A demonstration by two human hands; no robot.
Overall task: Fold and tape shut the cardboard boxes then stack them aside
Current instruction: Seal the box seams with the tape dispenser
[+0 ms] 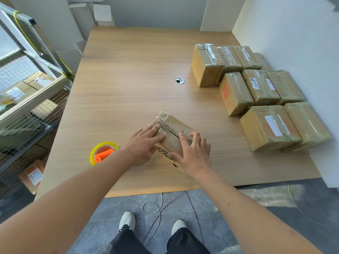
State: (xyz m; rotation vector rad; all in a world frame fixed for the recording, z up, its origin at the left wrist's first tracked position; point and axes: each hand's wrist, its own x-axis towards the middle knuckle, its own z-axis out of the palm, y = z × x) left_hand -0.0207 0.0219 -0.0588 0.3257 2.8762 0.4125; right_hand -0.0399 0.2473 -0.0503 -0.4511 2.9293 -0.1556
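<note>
A small cardboard box (171, 129) lies on the wooden table (128, 70) near the front edge, its top flaps closed with clear tape along the seam and crumpled tape at its far end. My left hand (145, 145) presses flat on the box's left top with straight fingers. My right hand (194, 153) rests on the near right part of the box, fingers spread over the top and thumb down its side. A tape dispenser (102, 153) with a yellow roll and orange handle lies on the table left of my left wrist.
Several taped cardboard boxes (256, 92) stand in rows at the table's right side against the white wall. A cable grommet (179, 81) sits mid-table. A wire cage shelf (27, 107) with parcels stands left of the table. Cables lie on the floor by my feet.
</note>
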